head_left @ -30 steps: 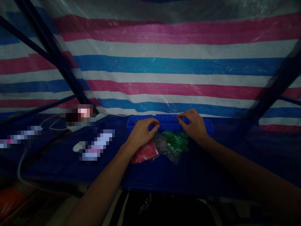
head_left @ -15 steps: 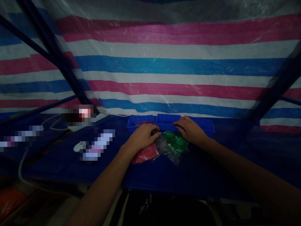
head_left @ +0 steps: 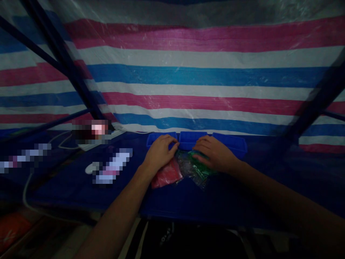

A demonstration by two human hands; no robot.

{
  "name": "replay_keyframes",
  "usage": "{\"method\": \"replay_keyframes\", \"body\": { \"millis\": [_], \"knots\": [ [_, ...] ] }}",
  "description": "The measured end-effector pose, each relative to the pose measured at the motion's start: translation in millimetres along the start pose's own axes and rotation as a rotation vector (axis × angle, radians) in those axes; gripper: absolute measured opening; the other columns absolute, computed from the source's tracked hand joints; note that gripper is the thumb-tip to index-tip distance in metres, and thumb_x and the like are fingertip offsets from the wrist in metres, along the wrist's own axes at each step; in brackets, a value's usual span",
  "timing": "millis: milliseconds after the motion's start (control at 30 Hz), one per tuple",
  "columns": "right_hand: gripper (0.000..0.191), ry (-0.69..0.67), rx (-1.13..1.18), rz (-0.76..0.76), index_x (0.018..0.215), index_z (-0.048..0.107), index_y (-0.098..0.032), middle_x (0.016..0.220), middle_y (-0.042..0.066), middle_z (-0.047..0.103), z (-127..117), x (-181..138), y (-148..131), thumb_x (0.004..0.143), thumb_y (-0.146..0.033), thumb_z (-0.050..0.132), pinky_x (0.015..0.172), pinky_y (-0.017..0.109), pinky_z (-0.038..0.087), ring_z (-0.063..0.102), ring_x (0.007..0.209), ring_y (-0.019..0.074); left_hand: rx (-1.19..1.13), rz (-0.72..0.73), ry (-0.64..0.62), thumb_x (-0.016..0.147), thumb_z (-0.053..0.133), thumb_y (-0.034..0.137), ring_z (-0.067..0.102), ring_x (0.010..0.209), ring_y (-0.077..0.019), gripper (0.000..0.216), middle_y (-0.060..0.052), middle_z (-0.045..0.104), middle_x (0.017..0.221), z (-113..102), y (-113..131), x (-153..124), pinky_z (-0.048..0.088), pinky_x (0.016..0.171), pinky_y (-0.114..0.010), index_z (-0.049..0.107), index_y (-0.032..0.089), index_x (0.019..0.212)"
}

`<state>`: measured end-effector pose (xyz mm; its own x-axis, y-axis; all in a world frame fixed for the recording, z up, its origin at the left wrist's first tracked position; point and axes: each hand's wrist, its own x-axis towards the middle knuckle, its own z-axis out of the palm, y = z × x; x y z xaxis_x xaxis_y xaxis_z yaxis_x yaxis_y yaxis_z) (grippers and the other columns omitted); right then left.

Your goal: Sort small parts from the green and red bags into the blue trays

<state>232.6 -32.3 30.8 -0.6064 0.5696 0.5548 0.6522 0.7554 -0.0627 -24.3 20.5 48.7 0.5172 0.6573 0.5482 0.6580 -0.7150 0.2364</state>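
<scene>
Three blue plastic bins stand in a row along the far side of the dark-blue tabletop point(head_left: 175, 205). Take the clear plastic packet point(head_left: 187, 167) as the clock's centre, with twelve toward the striped plastic sheet point(head_left: 188, 75). The left bin point(head_left: 151, 138) lies near eleven o'clock, the middle bin point(head_left: 188, 139) at twelve and the right bin point(head_left: 233, 144) at two. The red plastic packet point(head_left: 168, 176) sits at eight; the green plastic packet point(head_left: 203, 168) sits at three, partly under the right hand point(head_left: 214, 154).

The right hand's fingers are stretched out and lie close together, thumb apart below them; whether they touch the green film or only hover, I cannot tell. The left hand point(head_left: 161, 153), at ten, has thumb and forefinger curled toward each other, and dim light hides whether anything is pinched between them.

The likeliest trouble is a wrong grab: the packets lie edge to edge, so a pull on the green could drag the clear one along. Slick, thin film might also slip from the fingertips. The left wrist hangs close over the red packet and could nudge it, and a low knuckle could knock the middle bin askew.
</scene>
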Motion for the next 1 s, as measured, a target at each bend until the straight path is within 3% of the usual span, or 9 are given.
{"method": "replay_keyframes", "body": {
  "millis": [67,133,333,467,600,767,900,1000],
  "knots": [
    [0.040,-0.120,0.052,-0.157,0.122,0.069,-0.024,0.119,0.010,0.071,-2,1,-16,0.093,-0.050,0.063,0.105,0.053,0.044,0.054,0.125,0.0320,0.015,0.004,-0.013,0.097,0.055,0.031,0.064,0.102,-0.0243,0.020,-0.007,0.071,0.101,1,-2,-1,0.048,0.097,-0.043,0.072,0.021,0.102],
    [0.052,-0.160,0.084,-0.219,0.125,0.067,-0.021,0.121,0.012,0.070,-1,2,-28,0.088,-0.057,0.066,0.105,0.051,0.044,0.053,0.127,0.0324,0.017,0.015,-0.036,0.098,0.055,0.032,0.064,0.102,-0.0241,0.021,-0.007,0.071,0.102,1,-2,-1,0.048,0.097,-0.042,0.072,0.021,0.102],
    [0.026,-0.183,0.078,-0.205,0.118,0.068,-0.024,0.110,0.008,0.073,10,4,-39,0.094,-0.031,0.063,0.099,0.047,0.047,0.059,0.114,0.0267,0.004,0.013,-0.047,0.098,0.055,0.032,0.063,0.101,-0.0238,0.021,-0.008,0.070,0.102,1,1,-2,0.048,0.096,-0.041,0.072,0.021,0.101],
    [0.025,-0.150,0.046,-0.161,0.117,0.068,-0.021,0.106,0.009,0.073,13,3,-40,0.093,-0.019,0.058,0.093,0.045,0.049,0.061,0.107,0.0260,-0.005,0.035,-0.056,0.098,0.055,0.030,0.063,0.101,-0.0239,0.020,-0.008,0.070,0.102,1,4,-2,0.047,0.096,-0.041,0.072,0.020,0.100],
    [0.028,-0.080,0.033,-0.110,0.117,0.068,-0.021,0.107,0.010,0.073,15,3,-40,0.092,-0.015,0.058,0.091,0.044,0.050,0.061,0.106,0.0269,-0.043,0.119,-0.059,0.100,0.053,0.032,0.062,0.102,-0.0233,0.020,-0.007,0.070,0.103,-1,12,0,0.047,0.097,-0.041,0.070,0.021,0.104],
    [0.030,0.116,0.169,0.038,0.115,0.068,-0.022,0.103,0.007,0.074,21,3,-37,0.089,-0.010,0.059,0.087,0.038,0.054,0.065,0.097,0.0232,-0.145,0.251,-0.100,0.101,0.052,0.030,0.063,0.104,-0.0220,0.020,-0.006,0.072,0.105,-5,20,1,0.047,0.100,-0.042,0.069,0.021,0.106],
    [0.029,0.252,0.295,0.168,0.109,0.071,-0.024,0.100,0.004,0.075,20,4,-36,0.086,-0.009,0.063,0.088,0.037,0.054,0.069,0.093,0.0214,-0.184,0.254,-0.143,0.097,0.047,0.014,0.062,0.114,-0.0208,0.032,-0.005,0.071,0.119,-6,21,-3,0.047,0.104,-0.040,0.064,0.022,0.123],
    [0.026,0.312,0.374,0.262,0.105,0.073,-0.026,0.099,0.003,0.076,18,4,-34,0.085,-0.010,0.065,0.087,0.037,0.054,0.070,0.092,0.0209,-0.179,0.226,-0.147,0.091,0.051,0.014,0.063,0.118,-0.0226,0.041,-0.006,0.070,0.125,-6,21,-7,0.048,0.104,-0.041,0.062,0.023,0.129]
  ]
}}
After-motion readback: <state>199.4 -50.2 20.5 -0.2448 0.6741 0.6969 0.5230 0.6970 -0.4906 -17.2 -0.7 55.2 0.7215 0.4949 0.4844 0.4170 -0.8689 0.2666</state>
